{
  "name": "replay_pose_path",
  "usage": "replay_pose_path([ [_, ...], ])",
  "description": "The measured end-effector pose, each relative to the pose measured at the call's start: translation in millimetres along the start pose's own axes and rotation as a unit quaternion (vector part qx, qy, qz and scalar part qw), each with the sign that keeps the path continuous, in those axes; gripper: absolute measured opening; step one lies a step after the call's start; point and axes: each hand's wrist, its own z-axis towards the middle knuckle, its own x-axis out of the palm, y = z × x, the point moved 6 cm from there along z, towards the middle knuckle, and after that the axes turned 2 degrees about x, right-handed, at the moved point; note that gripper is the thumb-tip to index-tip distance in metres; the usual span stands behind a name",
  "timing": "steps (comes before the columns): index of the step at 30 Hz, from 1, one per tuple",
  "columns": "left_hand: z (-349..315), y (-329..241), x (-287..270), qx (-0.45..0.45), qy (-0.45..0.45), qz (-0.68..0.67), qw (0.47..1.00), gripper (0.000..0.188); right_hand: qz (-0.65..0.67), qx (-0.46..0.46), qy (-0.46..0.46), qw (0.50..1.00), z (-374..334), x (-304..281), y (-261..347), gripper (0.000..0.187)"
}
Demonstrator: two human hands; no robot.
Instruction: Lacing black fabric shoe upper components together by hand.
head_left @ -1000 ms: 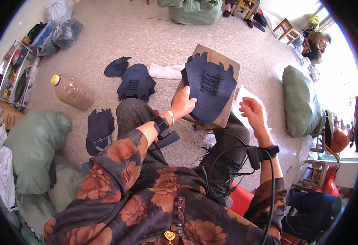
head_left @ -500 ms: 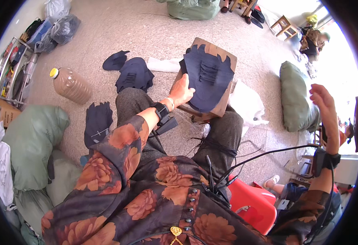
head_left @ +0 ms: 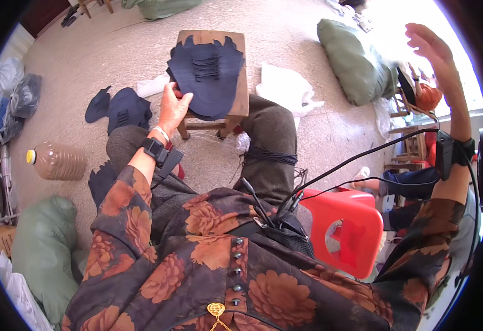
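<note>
A stack of dark blue cut-out pieces point(head_left: 211, 85), with pointed tabs along the far edge and a row of slits in the middle, lies on a small wooden stool point(head_left: 242, 99). My left hand point(head_left: 173, 110) is closed on the stack's near left edge, thumb on top; its other fingers are partly hidden. High at the right, away from the stool, my right hand point(head_left: 431, 47) is raised with its fingers stretched out and nothing visible in it. Bright light washes out its fingertips.
More dark blue pieces point(head_left: 128, 108) lie on the floor left of the stool, near a large brown-tinted bottle point(head_left: 59, 161) with a yellow cap. Green sacks point(head_left: 357, 60) and a white bag point(head_left: 288, 88) lie around. A red plastic chair point(head_left: 343, 220) stands beside me; black cables run to my right wrist.
The view has swung to the right, so the stool and floor things appear further left. My right hand is higher in the picture. My left hand stays at the stack's edge.
</note>
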Motion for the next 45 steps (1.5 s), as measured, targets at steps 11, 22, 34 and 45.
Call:
replay_pose_path([
  [11, -84, -164, 9, 0.158, 0.186, -0.032, 0.969, 0.021, 0.202, -0.051, 0.018, 0.978, -37, 82, 95, 0.031],
  [22, -137, -280, 103, 0.139, 0.397, -0.254, 0.871, 0.028, 0.216, -0.056, 0.073, 0.972, -37, 175, 95, 0.024],
  [34, -99, -177, -2, 0.364, 0.217, 0.124, 0.897, 0.050, 0.265, 0.054, 0.009, 0.963, 18, 236, 26, 0.021],
  [45, -30, 186, -294, -0.205, 0.007, 0.196, 0.959, 0.027, 0.182, -0.168, 0.115, 0.962, 149, 448, 104, 0.018],
])
